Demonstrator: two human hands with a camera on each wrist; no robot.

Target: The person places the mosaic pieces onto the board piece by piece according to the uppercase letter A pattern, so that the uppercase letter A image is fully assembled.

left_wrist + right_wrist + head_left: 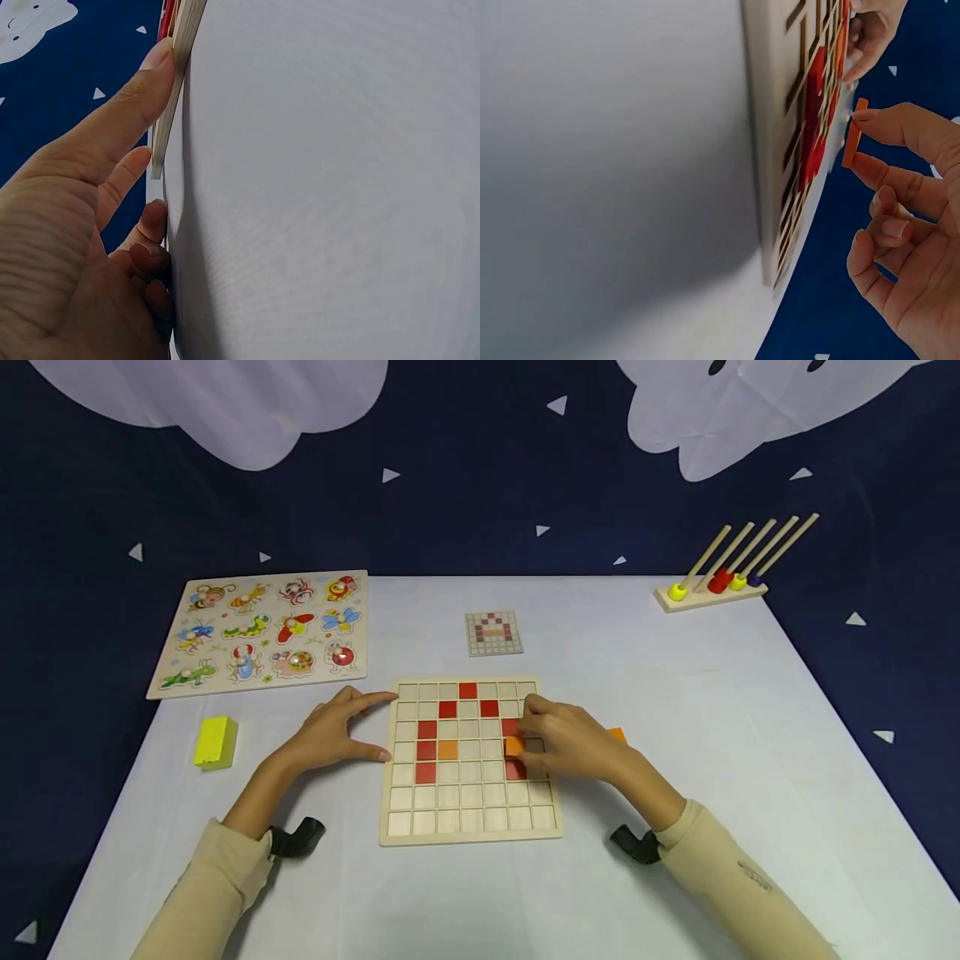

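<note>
A wooden grid board [471, 840] lies flat on the white table, with several red tiles [426, 750] and one orange tile [447, 750] set in its squares. Over the board's right part, my right hand [573, 743] pinches another orange tile [855, 133] between thumb and index finger, held just above the grid in the right wrist view. My left hand [330, 731] touches the board's left edge with thumb and index fingertips spread apart; its other fingers curl loosely in the left wrist view. Partly hidden behind the right hand is more orange [617, 734] on the table.
Behind the board lies a small pattern card [493, 633] with a printed grid. An insect puzzle board [262, 635] is at the back left, a yellow block [216, 742] in front of it. A wooden peg stand [712, 597] with coloured beads stands at the back right.
</note>
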